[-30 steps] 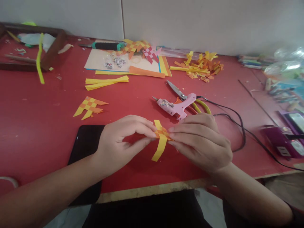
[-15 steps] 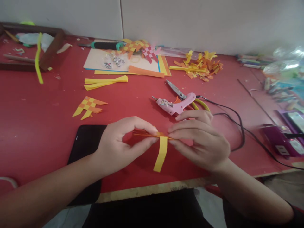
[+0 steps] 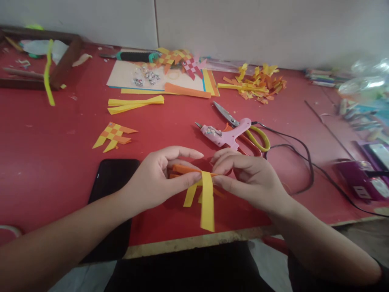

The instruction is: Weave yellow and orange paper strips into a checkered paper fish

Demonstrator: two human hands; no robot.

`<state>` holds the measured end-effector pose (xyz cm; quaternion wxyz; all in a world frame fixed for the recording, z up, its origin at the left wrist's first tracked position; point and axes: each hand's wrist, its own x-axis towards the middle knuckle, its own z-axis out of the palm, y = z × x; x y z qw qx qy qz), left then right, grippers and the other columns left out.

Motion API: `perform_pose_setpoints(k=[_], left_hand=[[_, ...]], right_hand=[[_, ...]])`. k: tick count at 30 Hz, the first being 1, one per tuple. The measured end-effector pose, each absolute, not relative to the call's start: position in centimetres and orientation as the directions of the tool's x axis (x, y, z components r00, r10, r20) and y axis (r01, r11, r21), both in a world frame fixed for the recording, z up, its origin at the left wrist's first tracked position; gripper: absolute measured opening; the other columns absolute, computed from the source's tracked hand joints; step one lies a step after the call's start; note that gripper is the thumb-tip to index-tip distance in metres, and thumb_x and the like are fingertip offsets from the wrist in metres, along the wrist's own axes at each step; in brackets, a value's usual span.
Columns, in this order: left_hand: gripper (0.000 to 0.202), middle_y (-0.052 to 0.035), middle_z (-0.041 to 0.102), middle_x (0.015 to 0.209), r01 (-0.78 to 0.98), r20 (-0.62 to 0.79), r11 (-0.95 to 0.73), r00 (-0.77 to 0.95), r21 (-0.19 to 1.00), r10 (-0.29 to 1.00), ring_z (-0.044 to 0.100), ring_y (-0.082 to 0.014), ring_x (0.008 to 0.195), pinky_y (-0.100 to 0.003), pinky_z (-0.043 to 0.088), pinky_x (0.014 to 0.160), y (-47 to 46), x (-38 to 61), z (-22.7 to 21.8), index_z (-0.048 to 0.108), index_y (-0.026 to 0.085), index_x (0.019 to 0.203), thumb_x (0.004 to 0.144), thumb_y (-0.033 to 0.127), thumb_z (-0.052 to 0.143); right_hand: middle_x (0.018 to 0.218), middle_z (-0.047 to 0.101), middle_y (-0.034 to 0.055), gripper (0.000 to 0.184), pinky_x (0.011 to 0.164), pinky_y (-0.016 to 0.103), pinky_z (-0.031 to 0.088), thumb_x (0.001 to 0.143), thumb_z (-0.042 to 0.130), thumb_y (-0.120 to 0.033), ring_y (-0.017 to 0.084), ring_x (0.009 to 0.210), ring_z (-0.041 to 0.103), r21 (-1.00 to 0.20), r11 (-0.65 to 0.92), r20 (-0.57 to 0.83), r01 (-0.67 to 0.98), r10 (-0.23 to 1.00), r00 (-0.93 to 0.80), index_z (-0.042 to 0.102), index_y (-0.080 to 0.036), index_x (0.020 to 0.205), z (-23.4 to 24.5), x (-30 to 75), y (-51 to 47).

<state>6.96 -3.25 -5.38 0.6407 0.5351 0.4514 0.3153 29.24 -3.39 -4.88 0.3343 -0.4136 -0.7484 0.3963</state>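
Both my hands hold a small weave of yellow and orange paper strips point(image 3: 204, 190) just above the red table point(image 3: 45, 162), near its front edge. My left hand point(image 3: 158, 178) pinches the left side, with thumb below and fingers above. My right hand point(image 3: 249, 178) pinches the right side in the same way. Yellow strip ends hang down towards me and orange ends stick out to the left between my left fingers. A finished woven paper fish point(image 3: 114, 136) lies on the table to the left.
A black phone point(image 3: 114, 178) lies under my left wrist. Behind my hands lie a pink glue gun point(image 3: 226, 135) with its black cable point(image 3: 304, 158) and yellow-handled scissors point(image 3: 243, 127). Farther back are yellow strips point(image 3: 133, 104), a card with woven fish point(image 3: 170, 73), paper scraps point(image 3: 257, 83) and a wooden frame point(image 3: 60, 65).
The weave has been turned over towards me, so the yellow strips now hang down longer and lower. My fingers have shifted their pinch on it; my right hand moved slightly left.
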Motion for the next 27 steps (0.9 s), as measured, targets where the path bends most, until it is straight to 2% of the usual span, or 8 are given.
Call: perform_pose_setpoints(k=[2, 6, 9, 12, 18, 22, 24, 27], left_hand=[[0.036, -0.0031, 0.078, 0.087, 0.105, -0.247, 0.223, 0.38, 0.969, 0.892, 0.074, -0.0178, 0.079, -0.023, 0.057, 0.066, -3.2, 7.0, -5.5, 0.066, 0.021, 0.11, 0.078, 0.032, 0.076], [0.033, -0.0015, 0.077, 0.081, 0.148, -0.277, 0.238, 0.368, 0.96, 0.887, 0.073, -0.0161, 0.073, -0.022, 0.055, 0.062, -3.1, 7.2, -5.7, 0.066, 0.02, 0.109, 0.079, 0.03, 0.075], [0.029, -0.0022, 0.077, 0.085, 0.147, -0.303, 0.265, 0.408, 0.953, 0.861, 0.074, -0.0171, 0.079, -0.022, 0.057, 0.066, -3.1, 7.3, -5.8, 0.066, 0.02, 0.106, 0.079, 0.028, 0.074], [0.031, -0.0043, 0.077, 0.094, 0.14, -0.306, 0.272, 0.449, 0.952, 0.84, 0.074, -0.0189, 0.088, -0.024, 0.058, 0.072, -3.2, 7.3, -5.8, 0.066, 0.02, 0.107, 0.078, 0.028, 0.075], [0.048, -0.0056, 0.077, 0.095, 0.178, -0.369, 0.323, 0.454, 0.929, 0.811, 0.075, -0.0191, 0.083, -0.023, 0.056, 0.064, -3.1, 7.2, -5.9, 0.061, 0.022, 0.122, 0.076, 0.02, 0.074], [0.052, -0.0064, 0.078, 0.094, 0.13, -0.377, 0.36, 0.474, 0.924, 0.796, 0.075, -0.0206, 0.084, -0.026, 0.057, 0.067, -3.0, 7.2, -6.1, 0.057, 0.02, 0.128, 0.077, 0.02, 0.072], [0.053, -0.0061, 0.078, 0.094, 0.12, -0.376, 0.365, 0.474, 0.923, 0.796, 0.075, -0.0206, 0.086, -0.028, 0.058, 0.071, -3.0, 7.2, -6.2, 0.058, 0.02, 0.127, 0.077, 0.02, 0.072], [0.05, -0.0059, 0.078, 0.094, 0.129, -0.375, 0.357, 0.443, 0.925, 0.814, 0.075, -0.0204, 0.086, -0.028, 0.059, 0.073, -3.0, 7.2, -6.1, 0.061, 0.019, 0.125, 0.076, 0.017, 0.072]], right_hand=[[0.086, 0.07, 0.0031, 0.006, 0.081, 0.037, 0.053, 0.083, 0.07, -0.024, 0.018, 0.087, 0.065, -0.818, 0.399, 0.218, 0.415, 0.882, -0.418, 0.067, -0.022, 0.087, -5.1, 29.1, -3.4], [0.098, 0.07, 0.0054, 0.027, 0.084, 0.042, 0.051, 0.08, 0.072, -0.025, 0.021, 0.093, 0.064, -0.659, 0.557, 0.35, 0.506, 0.822, -0.449, 0.062, -0.022, 0.105, -5.3, 28.8, -3.6], [0.091, 0.072, 0.0036, 0.017, 0.084, 0.041, 0.051, 0.083, 0.071, -0.024, 0.02, 0.091, 0.064, -0.621, 0.625, 0.406, 0.474, 0.773, -0.487, 0.064, -0.023, 0.098, -5.3, 28.6, -3.6], [0.083, 0.071, 0.0025, 0.002, 0.078, 0.038, 0.052, 0.087, 0.067, -0.024, 0.018, 0.083, 0.065, -0.63, 0.577, 0.381, 0.52, 0.813, -0.441, 0.066, -0.023, 0.088, -5.4, 28.6, -3.6], [0.059, 0.056, -0.0029, 0.03, 0.063, 0.033, 0.047, 0.086, 0.068, -0.028, 0.013, 0.057, 0.053, -0.581, 0.506, 0.404, 0.637, 0.859, -0.314, 0.05, -0.023, 0.063, -5.3, 28.7, -3.6], [0.066, 0.059, -0.0007, 0.018, 0.069, 0.036, 0.048, 0.08, 0.073, -0.019, 0.018, 0.071, 0.057, -0.398, 0.73, 0.612, 0.556, 0.662, -0.432, 0.057, -0.024, 0.073, -5.1, 28.6, -3.7], [0.077, 0.064, 0.0022, 0.012, 0.074, 0.038, 0.047, 0.079, 0.076, -0.022, 0.021, 0.08, 0.058, -0.287, 0.779, 0.599, 0.558, 0.6, -0.53, 0.065, -0.023, 0.085, -5.3, 28.6, -3.7], [0.09, 0.067, 0.0049, 0.019, 0.077, 0.041, 0.044, 0.081, 0.074, -0.034, 0.023, 0.087, 0.058, -0.238, 0.75, 0.519, 0.617, 0.635, -0.573, 0.069, -0.022, 0.095, -6.0, 28.7, -3.6]])
